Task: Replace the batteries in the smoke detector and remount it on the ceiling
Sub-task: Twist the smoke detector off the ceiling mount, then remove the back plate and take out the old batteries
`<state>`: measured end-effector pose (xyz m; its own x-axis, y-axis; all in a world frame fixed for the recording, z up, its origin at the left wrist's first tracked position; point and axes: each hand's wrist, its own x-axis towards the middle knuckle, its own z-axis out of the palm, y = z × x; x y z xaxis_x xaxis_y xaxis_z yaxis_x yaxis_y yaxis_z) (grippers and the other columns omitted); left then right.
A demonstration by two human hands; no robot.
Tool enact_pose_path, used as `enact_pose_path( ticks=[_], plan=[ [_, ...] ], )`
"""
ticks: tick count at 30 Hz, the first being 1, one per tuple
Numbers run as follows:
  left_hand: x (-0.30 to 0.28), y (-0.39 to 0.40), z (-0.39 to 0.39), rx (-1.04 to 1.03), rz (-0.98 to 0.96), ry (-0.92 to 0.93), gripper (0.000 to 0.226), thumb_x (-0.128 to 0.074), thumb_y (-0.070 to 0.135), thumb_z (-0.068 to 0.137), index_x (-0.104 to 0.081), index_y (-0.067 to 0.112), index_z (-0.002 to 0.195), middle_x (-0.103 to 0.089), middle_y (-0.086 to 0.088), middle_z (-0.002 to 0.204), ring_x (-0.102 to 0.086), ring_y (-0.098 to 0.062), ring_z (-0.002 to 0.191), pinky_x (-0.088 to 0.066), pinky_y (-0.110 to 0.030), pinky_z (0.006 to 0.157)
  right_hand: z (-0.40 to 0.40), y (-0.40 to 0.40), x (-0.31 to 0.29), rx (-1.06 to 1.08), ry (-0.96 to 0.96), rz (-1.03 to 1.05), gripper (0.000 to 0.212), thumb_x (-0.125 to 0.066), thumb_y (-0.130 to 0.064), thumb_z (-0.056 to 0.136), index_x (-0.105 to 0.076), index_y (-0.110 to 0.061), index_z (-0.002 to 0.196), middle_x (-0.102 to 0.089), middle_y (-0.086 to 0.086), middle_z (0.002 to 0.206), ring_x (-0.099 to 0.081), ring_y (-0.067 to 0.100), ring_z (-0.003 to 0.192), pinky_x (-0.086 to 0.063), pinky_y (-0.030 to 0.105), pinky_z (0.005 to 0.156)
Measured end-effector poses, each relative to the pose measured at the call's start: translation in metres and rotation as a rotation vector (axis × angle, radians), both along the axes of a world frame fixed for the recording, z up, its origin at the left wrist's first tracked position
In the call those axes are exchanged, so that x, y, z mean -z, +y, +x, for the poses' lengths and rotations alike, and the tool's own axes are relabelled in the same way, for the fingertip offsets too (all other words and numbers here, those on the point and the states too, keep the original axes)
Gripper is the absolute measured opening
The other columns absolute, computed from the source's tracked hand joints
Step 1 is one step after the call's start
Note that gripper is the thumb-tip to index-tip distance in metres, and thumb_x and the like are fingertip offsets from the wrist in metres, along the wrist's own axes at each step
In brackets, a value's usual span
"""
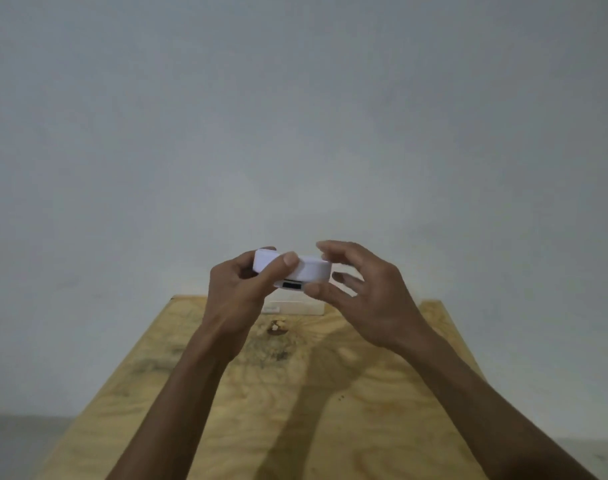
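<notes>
Fingers (pixel 290 259) of the left hand (pixel 238 289) curl round the white smoke detector (pixel 304 270), the thumb lying across its near side wall and the other fingertips mostly hidden behind the casing. Head view: the right hand (pixel 361 289) meets the detector from the opposite side; its thumb tip presses the lower rim, one fingertip reaches over the top edge, and the remaining fingers stand loosely spread just beside the casing, apart from it. How firmly the right hand holds cannot be told, since motion blur softens both hands and the detector.

The detector is held in the air above the far end of the wooden surface (pixel 364 410), roughly level, with its round side wall toward the camera. A dark rectangular opening shows in the lower rim of the detector, between the two thumbs; its contents are too dark and blurred to make out.

Directly below the detector, at the far edge of the surface, lies a pale flat box (pixel 295 306), partly covered by the left wrist and by the right thumb, so its full outline is not visible. Just nearer than the box, a dark knot (pixel 277 329) marks the plywood grain. Behind the detector rises a plain grey wall (pixel 295 116). Both forearms run out of the lower edge of the view.
</notes>
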<state>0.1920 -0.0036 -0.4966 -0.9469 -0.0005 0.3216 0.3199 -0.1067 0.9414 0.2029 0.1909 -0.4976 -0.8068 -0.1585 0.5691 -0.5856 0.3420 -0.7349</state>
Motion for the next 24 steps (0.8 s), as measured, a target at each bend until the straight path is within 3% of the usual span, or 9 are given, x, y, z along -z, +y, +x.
enact_pose_path(
  ticks=[3, 6, 9, 12, 14, 16, 17, 20, 24],
  plan=[
    [0.02, -0.001, 0.002, 0.029, 0.05, -0.004, 0.058, -0.085, 0.04, 0.061, -0.074, 0.009, 0.109, -0.077, 0.0, 0.1, -0.072, -0.02, 0.093, -0.059, -0.038, 0.082, 0.0, 0.006, 0.012, -0.206, -0.386, -0.152, 0.084, -0.083, -0.032, 0.068, -0.049, -0.013, 0.142, -0.061, -0.002, 0.135, -0.063, 0.004, 0.117, -0.055, 0.022, 0.089],
    [0.049, -0.004, 0.0, 0.097, 0.055, -0.046, 0.07, -0.086, 0.033, 0.058, -0.066, 0.013, 0.122, -0.077, -0.006, 0.109, -0.072, -0.024, 0.1, -0.059, -0.034, 0.077, -0.005, 0.008, 0.036, -0.262, -0.515, -0.259, 0.094, -0.088, -0.017, 0.062, -0.045, -0.009, 0.145, -0.064, 0.002, 0.134, -0.065, 0.012, 0.117, -0.056, 0.028, 0.09],
    [0.08, -0.014, -0.008, 0.14, -0.049, -0.075, 0.076, -0.089, 0.028, 0.058, -0.064, 0.015, 0.129, -0.074, -0.004, 0.121, -0.069, -0.022, 0.114, -0.058, -0.036, 0.086, -0.013, 0.008, 0.067, -0.235, -0.561, -0.237, 0.107, -0.096, -0.012, 0.057, -0.04, -0.008, 0.148, -0.061, 0.001, 0.139, -0.058, 0.015, 0.127, -0.05, 0.043, 0.103],
    [0.107, -0.024, -0.018, 0.16, -0.213, -0.091, 0.084, -0.093, 0.026, 0.055, -0.062, 0.015, 0.133, -0.072, 0.001, 0.129, -0.065, -0.015, 0.123, -0.055, -0.029, 0.095, -0.02, 0.008, 0.096, -0.19, -0.575, -0.193, 0.1, -0.095, -0.004, 0.055, -0.048, -0.015, 0.142, -0.062, -0.002, 0.137, -0.055, 0.013, 0.13, -0.047, 0.041, 0.107],
    [0.123, -0.03, -0.025, 0.165, -0.299, -0.109, 0.084, -0.095, 0.025, 0.052, -0.065, 0.016, 0.13, -0.072, 0.003, 0.128, -0.065, -0.013, 0.124, -0.054, -0.029, 0.101, -0.024, 0.007, 0.113, -0.169, -0.58, -0.136, 0.089, -0.093, 0.003, 0.056, -0.056, -0.031, 0.129, -0.067, -0.007, 0.13, -0.058, 0.01, 0.126, -0.053, 0.03, 0.097],
    [0.137, -0.034, -0.031, 0.166, -0.367, -0.126, 0.085, -0.098, 0.026, 0.05, -0.066, 0.018, 0.129, -0.073, 0.007, 0.127, -0.066, -0.012, 0.123, -0.053, -0.03, 0.103, -0.026, 0.003, 0.13, -0.141, -0.608, -0.097, 0.09, -0.092, 0.005, 0.056, -0.056, -0.037, 0.127, -0.068, -0.01, 0.127, -0.059, 0.009, 0.124, -0.057, 0.023, 0.081],
    [0.143, -0.035, -0.033, 0.161, -0.387, -0.134, 0.086, -0.098, 0.027, 0.049, -0.066, 0.018, 0.129, -0.073, 0.008, 0.126, -0.066, -0.012, 0.122, -0.053, -0.029, 0.102, -0.028, 0.002, 0.139, -0.126, -0.627, -0.087, 0.095, -0.093, 0.005, 0.055, -0.053, -0.034, 0.132, -0.066, -0.01, 0.13, -0.058, 0.008, 0.125, -0.058, 0.024, 0.08],
    [0.159, -0.035, -0.034, 0.152, -0.394, -0.145, 0.081, -0.098, 0.02, 0.05, -0.068, 0.016, 0.125, -0.076, 0.002, 0.12, -0.071, -0.015, 0.115, -0.056, -0.026, 0.093, -0.03, -0.004, 0.159, -0.09, -0.66, -0.037, 0.109, -0.095, 0.001, 0.052, -0.044, -0.016, 0.146, -0.061, -0.006, 0.138, -0.054, 0.006, 0.13, -0.053, 0.037, 0.1],
    [0.179, -0.037, -0.038, 0.106, -0.407, -0.166, 0.085, -0.098, 0.023, 0.049, -0.068, 0.013, 0.127, -0.077, -0.002, 0.118, -0.072, -0.023, 0.114, -0.058, -0.044, 0.097, -0.033, -0.009, 0.174, -0.036, -0.66, 0.059, 0.112, -0.1, -0.016, 0.046, -0.047, -0.02, 0.145, -0.059, -0.007, 0.139, -0.052, 0.006, 0.131, -0.048, 0.037, 0.106]
  ],
)
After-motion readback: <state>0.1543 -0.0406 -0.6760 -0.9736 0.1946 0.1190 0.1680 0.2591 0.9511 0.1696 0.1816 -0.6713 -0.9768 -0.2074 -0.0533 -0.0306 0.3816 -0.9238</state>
